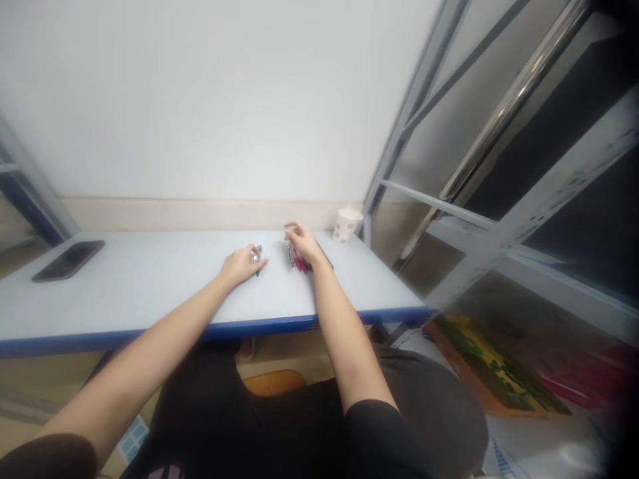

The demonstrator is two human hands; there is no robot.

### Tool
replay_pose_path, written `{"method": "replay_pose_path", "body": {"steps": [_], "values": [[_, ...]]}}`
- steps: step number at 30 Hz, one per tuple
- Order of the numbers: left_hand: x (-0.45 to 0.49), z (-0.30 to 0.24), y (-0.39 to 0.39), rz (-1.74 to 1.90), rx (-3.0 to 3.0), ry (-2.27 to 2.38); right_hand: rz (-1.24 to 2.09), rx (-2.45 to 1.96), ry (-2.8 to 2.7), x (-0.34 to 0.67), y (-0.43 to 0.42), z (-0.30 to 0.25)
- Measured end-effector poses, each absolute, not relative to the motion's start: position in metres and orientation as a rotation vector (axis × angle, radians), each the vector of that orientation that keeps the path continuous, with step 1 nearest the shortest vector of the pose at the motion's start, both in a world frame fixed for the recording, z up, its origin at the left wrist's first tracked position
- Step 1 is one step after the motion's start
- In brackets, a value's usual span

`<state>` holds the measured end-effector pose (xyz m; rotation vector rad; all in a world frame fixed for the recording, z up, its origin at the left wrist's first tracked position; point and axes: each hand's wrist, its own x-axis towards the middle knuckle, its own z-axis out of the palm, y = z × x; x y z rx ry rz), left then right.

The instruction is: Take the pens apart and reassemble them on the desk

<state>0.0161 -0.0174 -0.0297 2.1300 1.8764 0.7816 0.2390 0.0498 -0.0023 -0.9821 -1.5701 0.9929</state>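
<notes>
My left hand (238, 266) rests on the light table top (164, 279), its fingers closed around a small shiny silver-and-dark object (256, 255) too blurred to name. A short way to the right, my right hand (302, 241) bends over a small cluster of things, fingers curled downward. Below its fingers stands a slim silver-and-black piece (291, 255), and beside that a red item (299, 262) lies partly under the palm. Whatever the right fingertips grip is hard to make out. A dark, flat edge (325, 257) shows just right of the right wrist.
A paper cup (346, 225) with pink dots stands at the back right corner. On the far left lies a dark phone (68, 260). A wall (224, 100) backs the table, and a grey metal frame (399, 143) rises on the right. The blue front edge (279, 324) runs beneath my forearms.
</notes>
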Motion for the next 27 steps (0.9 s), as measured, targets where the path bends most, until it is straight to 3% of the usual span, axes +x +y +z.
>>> {"method": "replay_pose_path", "body": {"steps": [9, 27], "values": [[0.025, -0.021, -0.023, 0.598, 2.108, 1.974, 0.859, -1.0, -1.523, 0.238, 0.059, -0.006], [0.018, -0.018, -0.02, 0.651, 2.088, 1.852, 0.812, -1.078, -1.796, 0.207, 0.043, -0.002]]}}
